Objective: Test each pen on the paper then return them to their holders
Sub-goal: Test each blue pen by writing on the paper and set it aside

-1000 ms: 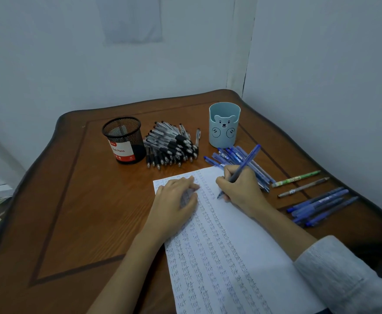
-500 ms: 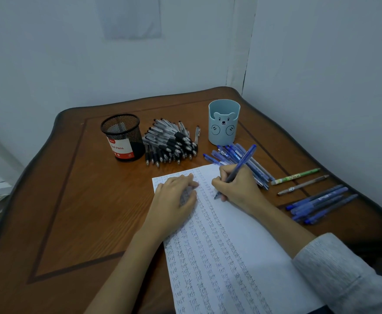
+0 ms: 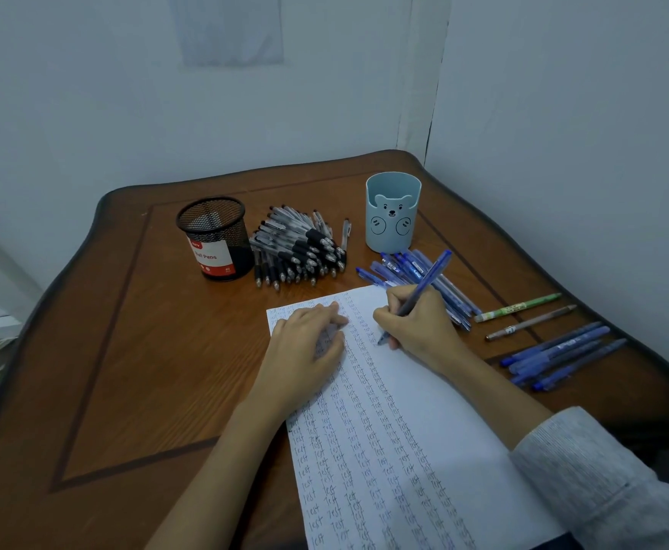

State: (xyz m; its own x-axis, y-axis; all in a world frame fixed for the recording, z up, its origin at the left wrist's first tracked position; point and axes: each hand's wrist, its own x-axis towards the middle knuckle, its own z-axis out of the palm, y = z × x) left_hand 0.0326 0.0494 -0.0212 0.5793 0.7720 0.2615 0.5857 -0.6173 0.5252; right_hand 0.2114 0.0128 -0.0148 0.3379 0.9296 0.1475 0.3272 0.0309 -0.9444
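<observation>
I see the right hand point(image 3: 416, 323) pinching a blue pen point(image 3: 430, 279), tip on the paper point(image 3: 452, 410) near its far edge, the left hand point(image 3: 305, 351) flat with relaxed fingers on the sheet, mesh holder point(image 3: 216, 236) and bear cup point(image 3: 392, 216) behind on the tabletop point(image 3: 146, 351).

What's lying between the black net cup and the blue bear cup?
A heap of black-grip pens lies between the mesh cup and the bear cup, as the head view shows.
</observation>
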